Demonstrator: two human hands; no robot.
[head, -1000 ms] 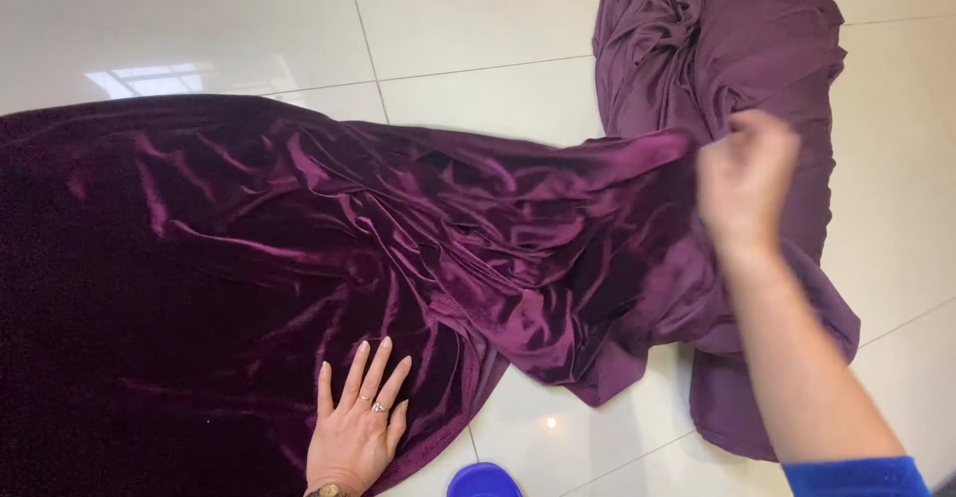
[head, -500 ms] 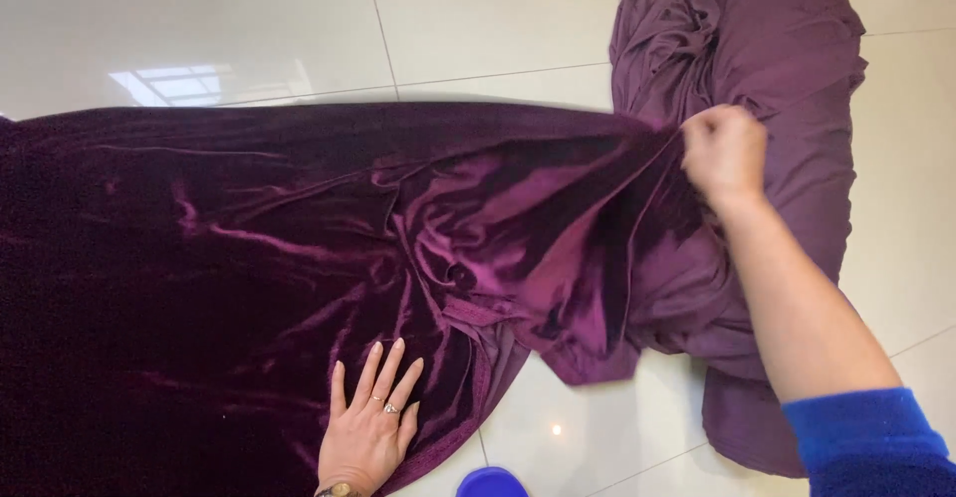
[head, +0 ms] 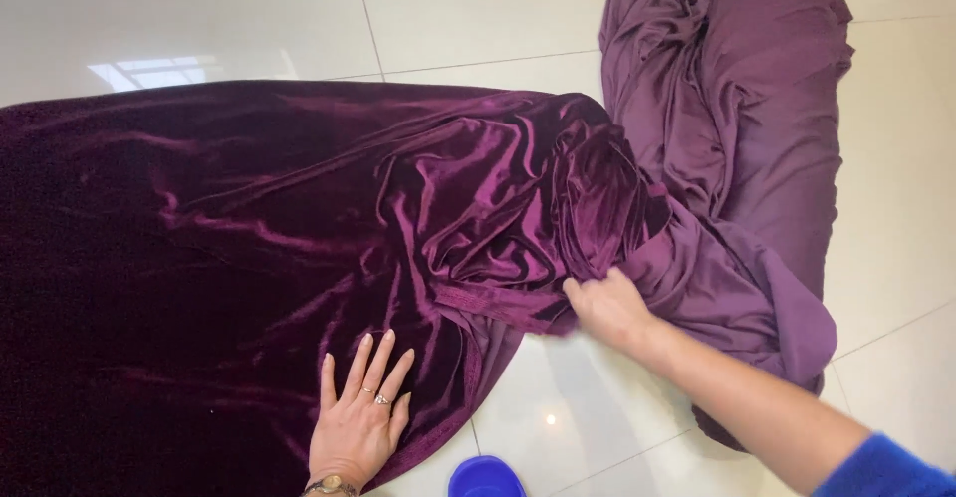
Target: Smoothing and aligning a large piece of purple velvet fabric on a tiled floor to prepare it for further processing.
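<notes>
The right hand (head: 609, 308) has come down from up high and now pinches the bunched edge of the purple velvet cloth (head: 249, 238); the left hand (head: 358, 422) lies flat and open on it; the cloth covers the white floor (head: 199, 19), smooth on the left, crumpled near the right hand.

Perhaps home (glossy tiled floor (head: 478, 19)).

A blue round object (head: 485, 476) on white floor tiles (head: 478, 19).

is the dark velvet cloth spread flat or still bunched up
Partly spread: the velvet cloth lies flat under the left hand, but bunches in folds by the right hand.
</notes>
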